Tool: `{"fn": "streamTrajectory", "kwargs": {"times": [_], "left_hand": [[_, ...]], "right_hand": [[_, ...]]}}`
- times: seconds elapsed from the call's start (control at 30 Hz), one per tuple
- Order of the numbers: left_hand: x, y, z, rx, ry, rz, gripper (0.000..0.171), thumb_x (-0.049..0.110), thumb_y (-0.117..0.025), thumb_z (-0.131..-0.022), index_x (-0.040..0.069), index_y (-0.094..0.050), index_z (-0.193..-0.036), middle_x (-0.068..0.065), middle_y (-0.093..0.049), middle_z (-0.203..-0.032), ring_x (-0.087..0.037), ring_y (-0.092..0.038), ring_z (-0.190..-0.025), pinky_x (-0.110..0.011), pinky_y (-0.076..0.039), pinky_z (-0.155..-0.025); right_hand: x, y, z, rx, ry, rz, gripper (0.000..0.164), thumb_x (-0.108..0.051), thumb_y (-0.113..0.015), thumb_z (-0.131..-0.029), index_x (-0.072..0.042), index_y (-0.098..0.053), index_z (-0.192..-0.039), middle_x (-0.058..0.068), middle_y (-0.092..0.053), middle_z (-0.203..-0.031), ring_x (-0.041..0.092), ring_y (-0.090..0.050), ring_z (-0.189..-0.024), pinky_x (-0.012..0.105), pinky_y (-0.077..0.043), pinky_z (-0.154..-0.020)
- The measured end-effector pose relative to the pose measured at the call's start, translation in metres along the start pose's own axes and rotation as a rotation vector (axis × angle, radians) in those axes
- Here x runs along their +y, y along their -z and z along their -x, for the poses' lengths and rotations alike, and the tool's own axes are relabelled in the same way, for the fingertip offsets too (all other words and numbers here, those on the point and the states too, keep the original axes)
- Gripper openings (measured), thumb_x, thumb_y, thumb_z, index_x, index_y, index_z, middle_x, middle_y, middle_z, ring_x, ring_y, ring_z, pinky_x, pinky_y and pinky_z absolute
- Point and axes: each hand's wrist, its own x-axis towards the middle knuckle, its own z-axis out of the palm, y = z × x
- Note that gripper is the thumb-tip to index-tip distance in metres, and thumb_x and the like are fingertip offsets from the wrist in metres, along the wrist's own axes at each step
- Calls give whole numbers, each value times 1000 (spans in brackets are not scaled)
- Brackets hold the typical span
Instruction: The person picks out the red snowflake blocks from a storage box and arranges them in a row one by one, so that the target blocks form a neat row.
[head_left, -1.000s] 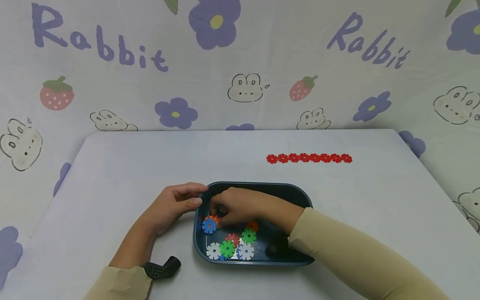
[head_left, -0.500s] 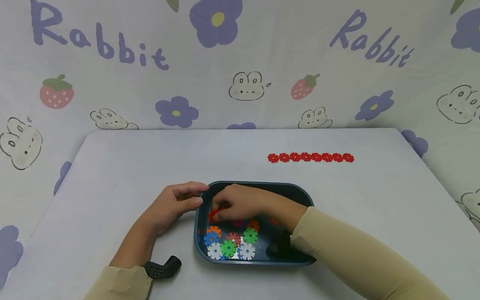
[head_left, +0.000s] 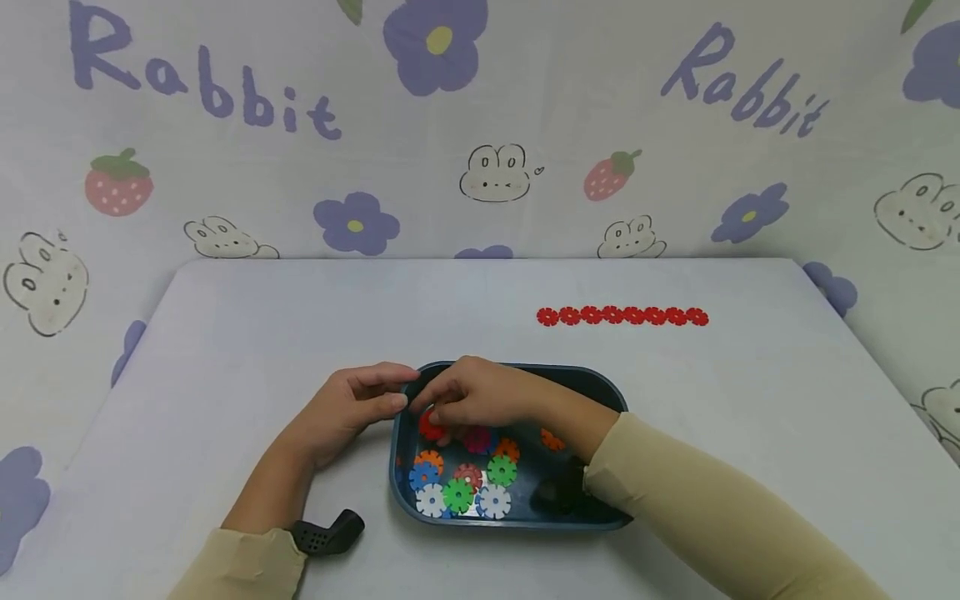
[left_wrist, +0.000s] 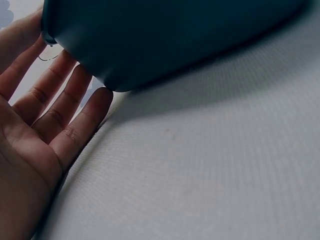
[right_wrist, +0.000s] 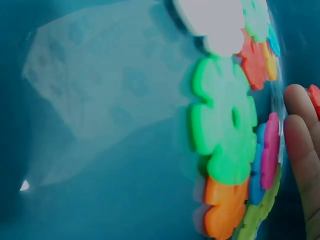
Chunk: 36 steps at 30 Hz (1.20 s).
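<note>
My right hand (head_left: 487, 393) is inside the dark teal tray (head_left: 517, 527), near its back left corner. It pinches a red notched plastic disc (head_left: 430, 427) between thumb and fingers; part of the disc is hidden. In the right wrist view two fingertips (right_wrist: 299, 131) show at the right edge, beside a red piece (right_wrist: 315, 97). With fairly straight fingers, my left hand (head_left: 348, 410) touches the tray's left side; the left wrist view has its fingers (left_wrist: 82, 117) against the outer wall. Around the right hand lie a magenta disc (head_left: 477, 440) and a blue disc (head_left: 424, 477).
More notched discs lie in the tray: green (head_left: 457, 496), white (head_left: 495, 502) and orange (head_left: 552, 439), among several others. A row of red discs (head_left: 633, 316) lies on the white table (head_left: 300, 317) at the back right. A printed cloth (head_left: 420, 167) hangs behind.
My right hand has lifted slightly towards the tray's back left corner with the red disc, uncovering the orange, blue and magenta discs. The left hand stays at the tray's side.
</note>
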Motion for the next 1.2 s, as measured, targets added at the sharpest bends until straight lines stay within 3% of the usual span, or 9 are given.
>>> {"fn": "streamTrajectory", "kwargs": {"times": [0.13,0.27,0.4,0.53,0.67,0.83,0.93,1.0,1.2], "left_hand": [[1,0,0,4,10,5,36,19,-68,-93,8,-65,-127,0,-62,-131,-18,-60,-118,-28,-50,-96],[1,-1,0,3,2,10,36,18,-69,-92,7,-65,-127,0,-63,-129,-18,-60,-117,-28,-51,-96],[0,-1,-1,-9,-16,20,35,16,-68,-93,6,-65,-126,0,-65,-127,-18,-60,-117,-28,-52,-95],[0,-2,-1,-6,-10,16,34,17,-68,-93,7,-66,-126,0,-65,-128,-18,-59,-118,-29,-52,-94],[-1,-1,-1,12,14,-2,35,18,-68,-93,9,-65,-127,0,-64,-130,-17,-60,-118,-29,-53,-94],[0,0,-1,37,20,-11,35,19,-68,-93,9,-65,-127,-2,-63,-130,-17,-61,-115,-28,-53,-93],[1,0,-2,43,18,-10,35,18,-68,-93,8,-65,-126,-2,-63,-130,-17,-61,-115,-27,-53,-92],[1,0,-2,49,18,-8,35,18,-68,-93,7,-65,-126,-3,-63,-130,-17,-61,-115,-27,-53,-92],[1,0,-1,38,36,-17,36,20,-69,-92,8,-66,-125,-6,-61,-132,-17,-60,-116,-28,-53,-93]], "right_hand": [[-4,2,2,-8,-10,7,30,-8,-52,-100,-10,-67,-126,1,-72,-105,16,-74,-80,27,-58,-81],[-10,6,7,21,11,31,33,-3,-55,-97,-8,-65,-129,3,-73,-103,19,-73,-85,27,-58,-80],[-18,10,14,103,35,73,38,-4,-68,-90,-11,-66,-128,0,-73,-103,22,-71,-82,27,-58,-78],[-27,17,22,187,42,84,41,-10,-76,-85,-14,-69,-125,0,-72,-106,16,-71,-81,26,-58,-77],[-37,29,35,249,48,87,42,-19,-79,-83,-16,-69,-124,-1,-73,-106,10,-72,-85,27,-58,-78],[-39,55,60,357,91,97,44,-23,-81,-81,-15,-69,-124,0,-73,-109,12,-72,-93,30,-58,-82],[-29,75,82,467,86,136,45,-22,-82,-81,-14,-69,-123,2,-72,-110,15,-71,-96,31,-58,-82],[-16,88,99,544,37,160,46,-25,-81,-82,-14,-68,-124,3,-71,-113,18,-70,-98,31,-58,-82],[53,120,160,755,-228,139,54,-40,-76,-85,-18,-63,-132,6,-68,-124,21,-66,-110,33,-56,-88]]}}
